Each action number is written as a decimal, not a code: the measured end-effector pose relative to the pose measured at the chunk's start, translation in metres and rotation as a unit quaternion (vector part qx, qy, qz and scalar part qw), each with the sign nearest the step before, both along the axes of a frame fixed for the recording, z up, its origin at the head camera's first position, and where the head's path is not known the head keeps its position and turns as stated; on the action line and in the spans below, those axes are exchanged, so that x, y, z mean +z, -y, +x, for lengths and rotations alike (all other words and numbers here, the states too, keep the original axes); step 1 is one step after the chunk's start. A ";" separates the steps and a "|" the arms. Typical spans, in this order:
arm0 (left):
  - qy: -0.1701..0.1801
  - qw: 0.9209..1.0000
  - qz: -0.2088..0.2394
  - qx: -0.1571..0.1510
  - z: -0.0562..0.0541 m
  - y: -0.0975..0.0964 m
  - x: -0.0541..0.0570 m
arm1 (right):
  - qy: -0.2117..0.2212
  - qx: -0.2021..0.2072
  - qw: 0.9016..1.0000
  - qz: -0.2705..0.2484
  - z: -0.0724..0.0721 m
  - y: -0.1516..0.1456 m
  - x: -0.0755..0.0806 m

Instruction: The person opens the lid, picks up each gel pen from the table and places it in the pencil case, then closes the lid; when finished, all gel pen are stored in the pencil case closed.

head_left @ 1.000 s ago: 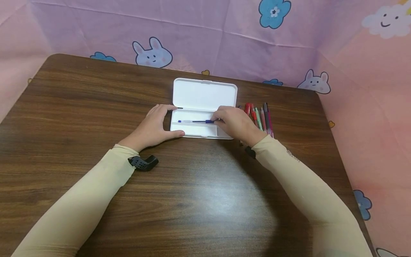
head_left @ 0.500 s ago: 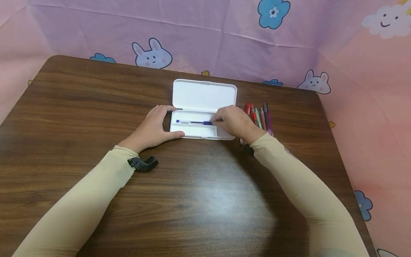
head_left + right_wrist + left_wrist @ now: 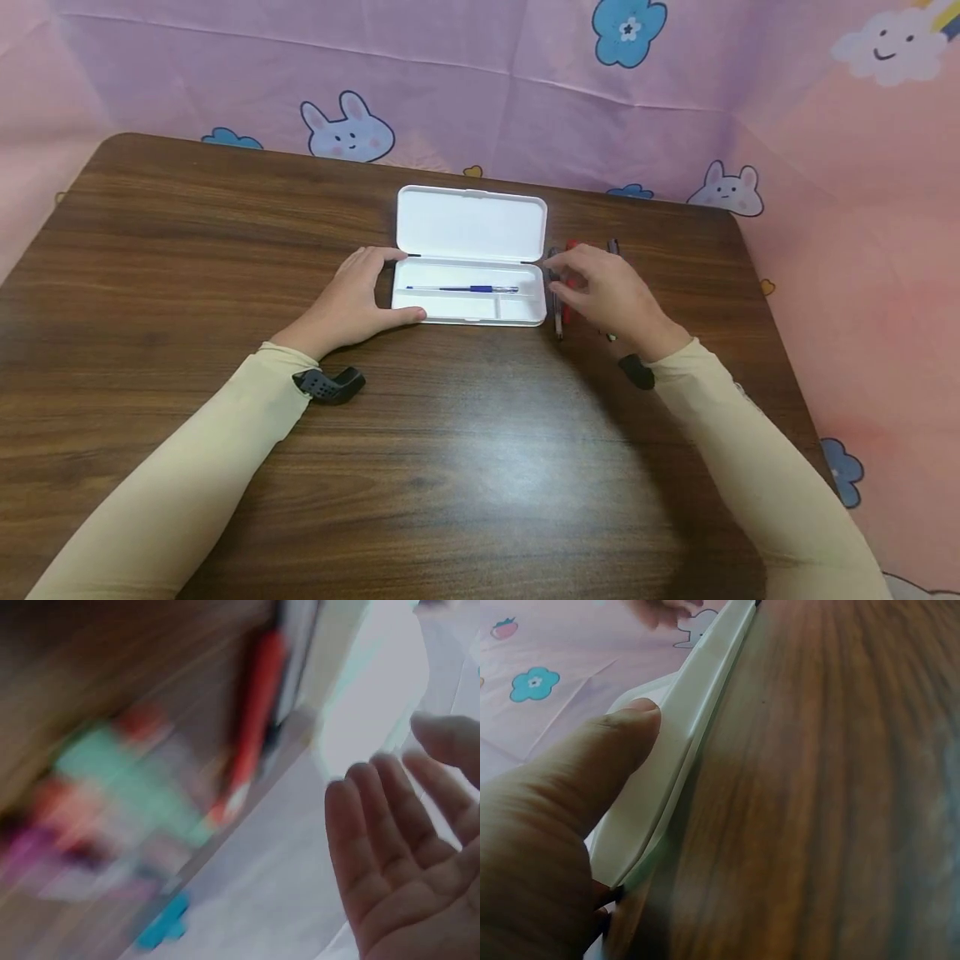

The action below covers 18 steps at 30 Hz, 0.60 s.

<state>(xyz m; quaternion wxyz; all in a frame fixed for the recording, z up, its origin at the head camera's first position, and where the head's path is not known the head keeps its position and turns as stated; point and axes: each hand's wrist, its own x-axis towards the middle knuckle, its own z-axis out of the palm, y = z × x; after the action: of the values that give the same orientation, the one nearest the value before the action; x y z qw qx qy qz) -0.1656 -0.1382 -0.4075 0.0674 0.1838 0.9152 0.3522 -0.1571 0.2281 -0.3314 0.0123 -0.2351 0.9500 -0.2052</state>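
Observation:
A white pencil case (image 3: 471, 225) lies with its lid raised in the head view. My left hand (image 3: 348, 304) grips its left end, index finger at the hinge side and thumb (image 3: 626, 735) on the front edge. Inside rests a blue-and-clear pen (image 3: 480, 289), lengthwise along the long compartments. Just right of the case is my right hand (image 3: 611, 292), holding nothing, its fingers loosely bent over several pens. A dark pen (image 3: 557, 317) and a red pen (image 3: 255, 712) show beside it; the hand hides most of the others in the head view.
Green, orange and purple pens (image 3: 112, 780) appear blurred in the right wrist view. The brown wooden table (image 3: 420, 467) ends at the back against a cartoon-printed cloth (image 3: 465, 75). More pink cloth (image 3: 862, 250) hangs along the right side.
My right hand has let go of the blue pen, which now lies in the case, and moved right over the other pens. The left hand keeps its place on the case.

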 end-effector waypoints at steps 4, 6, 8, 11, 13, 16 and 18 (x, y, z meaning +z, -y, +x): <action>0.000 1.000 0.002 0.000 0.001 0.000 0.001 | 0.022 -0.086 0.995 -0.043 0.012 -0.050 0.002; -0.002 1.000 0.003 0.002 0.001 0.001 0.001 | 0.051 -0.125 0.989 -0.067 0.017 -0.073 0.001; -0.003 1.000 0.001 0.002 0.001 0.001 0.000 | 0.079 -0.157 0.982 -0.076 0.023 -0.090 0.000; -0.004 1.000 -0.002 0.004 0.000 0.002 -0.001 | 0.117 -0.183 0.973 -0.076 0.030 -0.105 -0.007; -0.003 1.000 -0.005 0.004 0.000 0.002 -0.002 | 0.128 -0.185 0.972 -0.067 0.034 -0.109 -0.014; -0.004 1.000 -0.004 0.002 -0.001 0.001 -0.003 | 0.137 -0.182 0.972 -0.064 0.036 -0.108 -0.022; -0.006 1.000 -0.003 0.000 -0.002 0.000 -0.003 | 0.137 -0.183 0.971 -0.064 0.035 -0.106 -0.025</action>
<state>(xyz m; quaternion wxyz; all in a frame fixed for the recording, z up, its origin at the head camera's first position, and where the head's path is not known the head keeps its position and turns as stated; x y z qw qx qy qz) -0.1674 -0.1382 -0.4106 0.0631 0.1857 0.9167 0.3481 -0.1218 0.3343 -0.3560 0.0898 -0.0272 0.9509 -0.2948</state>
